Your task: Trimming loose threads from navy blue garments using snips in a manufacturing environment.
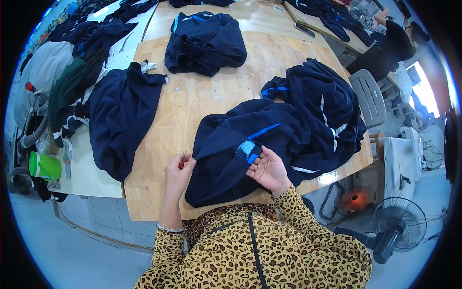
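A navy garment (226,139) with bright blue trim lies spread on the table in front of me. My left hand (177,174) is at its left edge, closed round small thread snips (181,164) with red on the handle and metal tips pointing away. Whether its fingertips also pinch the cloth, I cannot make out. My right hand (269,169) is turned palm up and grips a folded piece of the same garment, where a light blue patch (247,147) shows. Some of its fingers are hidden by the fabric.
More navy garments lie to the right (322,96), at the back (206,43) and on the left (125,120) of the wooden table (202,91). A green container (45,166) stands at far left. A chair (368,96), a black fan (397,229) and a person (387,50) are at right.
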Motion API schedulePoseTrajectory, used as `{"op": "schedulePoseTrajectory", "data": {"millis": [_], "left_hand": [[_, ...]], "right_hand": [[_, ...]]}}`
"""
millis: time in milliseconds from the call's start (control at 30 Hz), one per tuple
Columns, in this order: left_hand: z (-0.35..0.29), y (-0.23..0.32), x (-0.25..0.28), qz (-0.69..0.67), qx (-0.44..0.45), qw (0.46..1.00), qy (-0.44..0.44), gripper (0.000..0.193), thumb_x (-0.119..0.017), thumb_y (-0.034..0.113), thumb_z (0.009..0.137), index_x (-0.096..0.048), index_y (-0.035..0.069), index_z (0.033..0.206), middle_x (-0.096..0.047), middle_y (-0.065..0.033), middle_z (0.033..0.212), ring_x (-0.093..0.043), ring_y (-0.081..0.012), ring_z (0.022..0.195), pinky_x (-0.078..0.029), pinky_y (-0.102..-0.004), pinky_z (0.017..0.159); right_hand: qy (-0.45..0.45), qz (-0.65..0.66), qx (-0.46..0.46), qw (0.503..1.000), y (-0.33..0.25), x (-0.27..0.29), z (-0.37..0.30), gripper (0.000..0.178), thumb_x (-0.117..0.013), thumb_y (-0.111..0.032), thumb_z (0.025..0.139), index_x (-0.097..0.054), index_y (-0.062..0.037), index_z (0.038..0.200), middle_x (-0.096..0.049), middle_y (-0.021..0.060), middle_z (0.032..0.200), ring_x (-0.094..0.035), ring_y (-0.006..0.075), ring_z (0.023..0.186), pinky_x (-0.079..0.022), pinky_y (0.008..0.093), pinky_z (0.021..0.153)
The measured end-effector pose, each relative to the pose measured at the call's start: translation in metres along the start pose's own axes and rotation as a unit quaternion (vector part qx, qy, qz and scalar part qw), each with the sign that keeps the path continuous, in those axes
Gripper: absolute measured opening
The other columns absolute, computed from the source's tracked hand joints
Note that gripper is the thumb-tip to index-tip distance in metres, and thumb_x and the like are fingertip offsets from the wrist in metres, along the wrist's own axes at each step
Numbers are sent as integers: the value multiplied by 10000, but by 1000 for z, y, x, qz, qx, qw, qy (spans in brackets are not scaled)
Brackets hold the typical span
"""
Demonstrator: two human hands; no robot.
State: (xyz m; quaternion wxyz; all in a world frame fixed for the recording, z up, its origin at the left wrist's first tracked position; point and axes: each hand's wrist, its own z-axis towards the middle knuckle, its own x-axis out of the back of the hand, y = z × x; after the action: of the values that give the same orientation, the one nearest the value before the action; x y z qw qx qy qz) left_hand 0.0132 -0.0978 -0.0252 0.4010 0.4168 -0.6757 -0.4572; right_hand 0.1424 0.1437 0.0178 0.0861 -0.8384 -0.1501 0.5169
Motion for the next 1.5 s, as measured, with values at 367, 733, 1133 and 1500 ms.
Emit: {"op": "schedulePoseTrajectory", "data": {"millis": [367, 733, 1133, 1500], "left_hand": [[9, 14, -8, 64, -23, 991, -118, 200, -706, 190, 798, -615, 37, 888, -553, -35, 691, -519, -134, 539, -420, -257, 494], [-17, 75, -63, -266, 106, 930, -231, 237, -596, 181, 902, -602, -3, 1050, -659, -75, 828, -488, -42, 483, -336, -172, 385], [-24, 70, -61, -151, 25, 950, -271, 260, -539, 124, 917, -593, -5, 1137, -660, -101, 988, -558, -29, 657, -326, -146, 408], [-27, 68, -59, -214, 17, 953, -215, 234, -574, 138, 903, -569, 20, 1106, -652, -59, 893, -556, -38, 617, -325, -161, 415]], "right_hand": [[89, -186, 167, 964, -48, -3, 6, 199, -567, -53, 868, -559, -33, 1066, -615, 37, 985, -588, 125, 902, -469, 262, 831], [37, -487, 177, 854, 16, -49, -22, 473, -691, -80, 818, -500, 41, 1232, -549, 89, 1105, -598, 102, 875, -486, 216, 777], [87, -257, 148, 951, 13, -29, -11, 324, -574, -98, 901, -502, -29, 1209, -609, 3, 894, -594, 81, 782, -505, 235, 701], [78, -266, 158, 948, 14, -27, -5, 434, -545, -108, 916, -406, -66, 1325, -589, 11, 914, -578, 84, 779, -478, 219, 729]]}}
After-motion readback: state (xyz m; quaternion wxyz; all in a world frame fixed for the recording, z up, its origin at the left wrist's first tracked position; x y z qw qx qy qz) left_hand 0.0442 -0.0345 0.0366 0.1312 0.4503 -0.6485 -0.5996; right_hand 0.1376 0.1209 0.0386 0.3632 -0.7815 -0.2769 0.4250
